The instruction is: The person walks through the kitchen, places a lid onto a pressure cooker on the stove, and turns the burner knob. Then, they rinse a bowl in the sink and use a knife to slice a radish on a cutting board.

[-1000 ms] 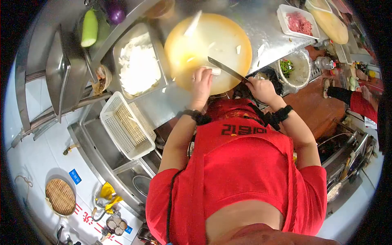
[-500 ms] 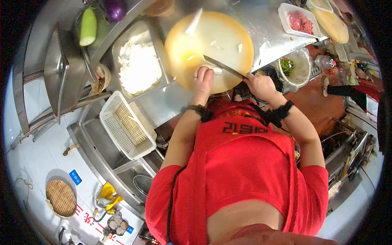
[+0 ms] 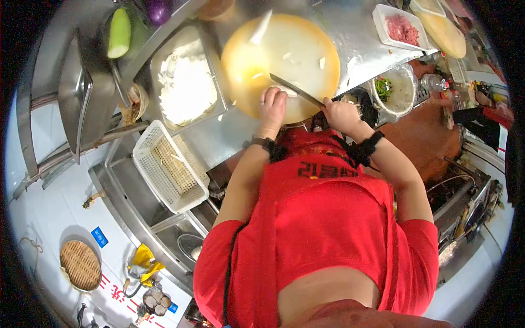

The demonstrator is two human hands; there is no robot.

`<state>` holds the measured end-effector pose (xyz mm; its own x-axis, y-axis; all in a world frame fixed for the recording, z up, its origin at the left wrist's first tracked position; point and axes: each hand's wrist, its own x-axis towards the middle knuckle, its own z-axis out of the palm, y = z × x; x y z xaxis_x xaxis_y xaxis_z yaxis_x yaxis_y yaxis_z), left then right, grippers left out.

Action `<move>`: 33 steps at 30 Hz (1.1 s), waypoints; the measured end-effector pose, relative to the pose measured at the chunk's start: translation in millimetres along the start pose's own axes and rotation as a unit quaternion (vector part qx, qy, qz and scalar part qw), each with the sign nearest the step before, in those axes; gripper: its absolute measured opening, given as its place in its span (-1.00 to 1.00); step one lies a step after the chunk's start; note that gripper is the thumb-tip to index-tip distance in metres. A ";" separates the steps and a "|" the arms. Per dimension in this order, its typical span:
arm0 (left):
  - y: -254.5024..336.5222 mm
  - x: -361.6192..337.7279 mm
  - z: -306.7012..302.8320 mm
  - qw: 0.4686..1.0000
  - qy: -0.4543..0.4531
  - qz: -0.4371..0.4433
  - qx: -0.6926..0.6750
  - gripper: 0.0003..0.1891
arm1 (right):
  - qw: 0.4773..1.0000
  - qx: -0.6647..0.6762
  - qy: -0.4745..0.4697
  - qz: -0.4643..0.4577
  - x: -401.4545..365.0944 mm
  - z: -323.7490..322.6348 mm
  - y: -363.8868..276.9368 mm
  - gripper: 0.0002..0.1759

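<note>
My left hand [image 3: 272, 107] presses a white piece of vegetable [image 3: 288, 91] onto the round yellow cutting board [image 3: 284, 44]. My right hand [image 3: 341, 116] grips the handle of a dark cleaver [image 3: 292, 89], whose blade lies across the white piece beside my left fingers. Small white offcuts are scattered over the board. A long pale strip [image 3: 259, 30] lies near its far edge.
A steel tray of white sliced vegetable [image 3: 186, 82] sits left of the board. A white plastic basket [image 3: 169, 167] rests over the sink. A tray of minced meat [image 3: 402, 30], a bin with green scraps [image 3: 391, 90], a green gourd [image 3: 119, 34] and an aubergine [image 3: 158, 11] stand around.
The cleaver and my right hand have shifted slightly left along the white piece. My left hand stays pressed on it. A figure at the right edge has moved away.
</note>
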<state>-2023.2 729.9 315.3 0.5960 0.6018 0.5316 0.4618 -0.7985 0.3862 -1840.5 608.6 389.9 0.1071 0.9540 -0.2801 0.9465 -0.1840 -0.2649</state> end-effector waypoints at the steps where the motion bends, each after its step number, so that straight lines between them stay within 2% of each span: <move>1: -1.5 0.7 1.0 1.000 -0.012 -0.007 -0.008 -0.88 | 1.000 -0.021 -0.007 -0.006 3.2 -0.7 3.7 -0.75; 3: -1.1 -1.8 -3.1 1.000 -0.010 -0.007 -0.011 -0.88 | 0.999 -0.035 -0.021 -0.004 -3.0 -8.4 -2.1 -0.76; 6: -2.9 -1.1 2.6 1.000 -0.005 -0.011 -0.025 -0.88 | 0.999 -0.009 0.027 -0.022 -11.3 -20.2 -4.9 -0.82; 8: -1.4 -3.3 4.3 0.999 -0.009 -0.010 -0.030 -0.88 | 0.998 -0.019 0.062 -0.022 -4.1 22.7 4.7 -0.71; 10: 0.6 0.3 1.1 1.000 0.011 0.001 0.005 -0.88 | 0.999 -0.002 0.047 -0.006 1.0 16.0 8.2 -0.71; 12: 3.1 0.3 -6.5 1.000 -0.005 0.004 0.010 -0.88 | 1.000 -0.015 0.020 -0.001 -2.6 1.6 1.8 -0.70; 13: 3.8 1.3 -9.0 0.999 -0.033 -0.013 -0.001 -0.88 | 1.000 0.000 0.011 -0.012 -6.7 -10.9 0.2 -0.78; 15: 3.0 2.3 -7.9 0.998 -0.056 -0.038 -0.007 -0.88 | 1.000 0.009 0.011 -0.006 -8.6 -18.8 -6.2 -0.77; 19: 0.6 -1.4 -2.5 1.000 -0.020 -0.012 -0.001 -0.87 | 1.000 0.006 0.023 0.011 0.3 24.4 3.5 -0.73; 22: -1.8 -2.4 -2.7 1.000 -0.019 -0.003 -0.008 -0.86 | 1.000 -0.015 -0.009 -0.010 -3.5 -6.6 -0.9 -0.76; 24: -0.7 1.0 -0.2 1.000 0.013 0.010 -0.006 -0.87 | 1.000 -0.019 -0.004 -0.009 -5.1 -6.1 0.4 -0.79; 25: -3.7 -1.4 -1.4 1.000 -0.016 0.006 -0.017 -0.88 | 1.000 -0.004 0.007 0.009 -4.0 4.1 -1.8 -0.74; 27: -2.0 -1.6 0.9 1.000 -0.012 0.005 0.017 -0.88 | 0.998 0.022 -0.057 -0.008 3.9 22.0 1.3 -0.77; 28: -3.6 -3.5 2.4 1.000 -0.007 0.008 0.017 -0.88 | 0.996 0.033 -0.082 0.014 1.9 -2.9 -10.2 -0.76; 30: -7.3 -2.5 5.1 1.000 -0.004 0.015 0.016 -0.88 | 0.997 0.013 -0.069 0.007 6.4 10.6 -7.5 -0.74; 33: -6.2 -5.5 6.5 1.000 0.000 0.015 0.008 -0.88 | 0.996 0.021 -0.081 0.009 1.1 -7.3 -5.7 -0.73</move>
<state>-2025.0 731.6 305.1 0.6095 0.5770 0.5437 0.4534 -0.8163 0.3580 -1843.6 612.4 397.8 0.0712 0.9003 -0.4294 0.9312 -0.2143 -0.2949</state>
